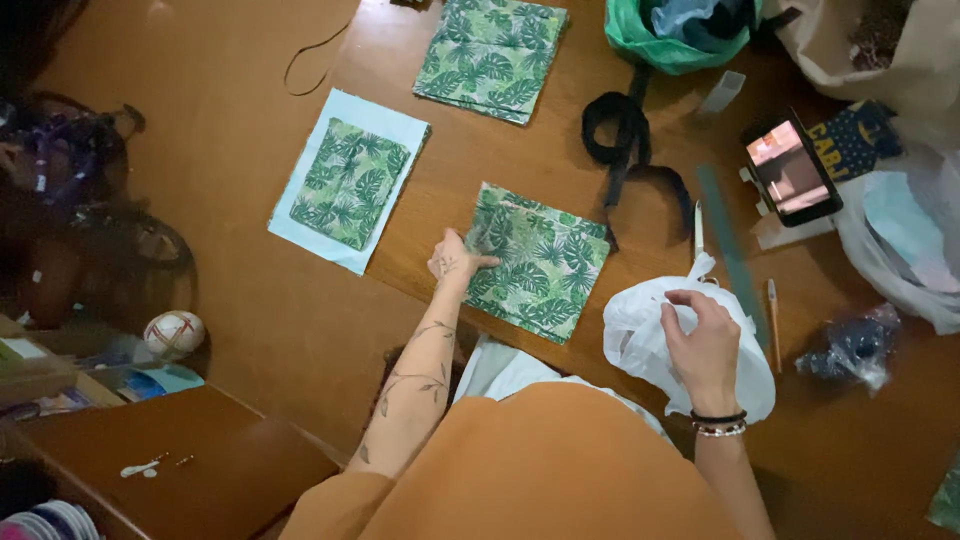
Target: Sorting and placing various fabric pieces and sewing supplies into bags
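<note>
Head view looks straight down on my two hands over the wooden tabletop (pixel 300 330). My left hand (pixel 455 262) rests on the near-left corner of a leaf-print fabric square (pixel 538 262), fingers together and pinched on its edge; that square lies flat close to the near edge of the tabletop, about midway along it. My right hand (pixel 702 345) is just to the right of it, fingers curled and clamped on a crumpled white plastic bag (pixel 640 335) that sits at the near edge. Touching the bag's far side is a pair of scissors (pixel 698 240) with white handles, and beside them a green ruler (pixel 728 245) and a pencil (pixel 773 310). A black strap (pixel 625 140) loops just beyond the square. Further left, a second leaf-print piece (pixel 350 182) lies on a pale blue fabric sheet (pixel 320 235), and a third leaf-print piece (pixel 492 58) lies near the far edge. A phone (pixel 792 168) with a lit screen stands toward the right edge, a green bag (pixel 660 40) at the far edge.
</note>
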